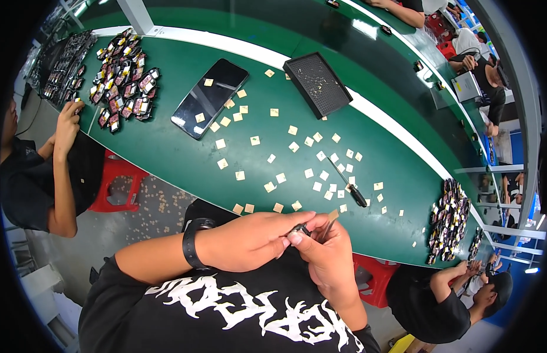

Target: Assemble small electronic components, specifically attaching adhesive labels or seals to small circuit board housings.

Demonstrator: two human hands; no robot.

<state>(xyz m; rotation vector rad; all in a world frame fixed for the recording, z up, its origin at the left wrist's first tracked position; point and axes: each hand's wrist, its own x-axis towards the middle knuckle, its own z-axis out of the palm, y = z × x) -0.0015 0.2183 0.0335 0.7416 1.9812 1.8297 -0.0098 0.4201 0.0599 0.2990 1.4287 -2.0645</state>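
Observation:
My left hand (253, 238) and my right hand (326, 253) meet close to my chest, just below the near edge of the green table (185, 159). Between their fingertips they pinch a small dark part (300, 230). The right hand also holds thin tweezers with a small tan square (333, 215) at the tip. A black band sits on my left wrist (194, 240). Several tan squares (285, 159) lie scattered on the table in front of my hands. A black-handled screwdriver (350, 185) lies among them.
A black phone (210, 97) and a black tray (317, 84) lie farther back. Piles of small dark and red parts (121, 79) sit at left, another pile (449, 220) at right. Other people sit at left (55, 170), lower right (456, 294) and far right. Red stools (117, 185) stand below.

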